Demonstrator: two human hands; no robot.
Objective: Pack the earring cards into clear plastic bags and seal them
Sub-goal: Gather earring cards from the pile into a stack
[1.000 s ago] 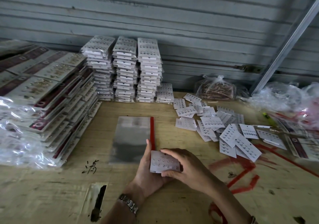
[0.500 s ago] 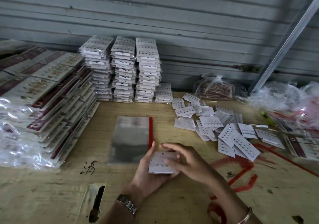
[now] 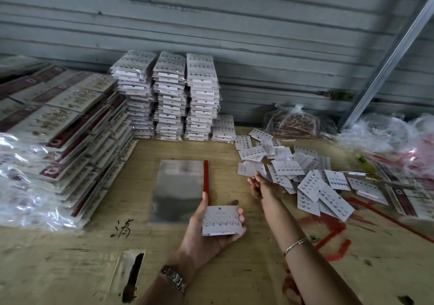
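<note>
The left hand [image 3: 198,233] is cradling a card [image 3: 222,220] palm-up, thumb and fingertips curling over its edges, just beside the bags [image 3: 180,187] lying flat on the surface [image 3: 70,257]. The right hand [image 3: 259,186] is reaching to the near edge of the loose pile [image 3: 305,182], fingers relaxed and gripping nothing that shows. The cards are looking light, thin and fairly stiff, their studs likely snagging; pinching a bare edge is seeming safest.
</note>
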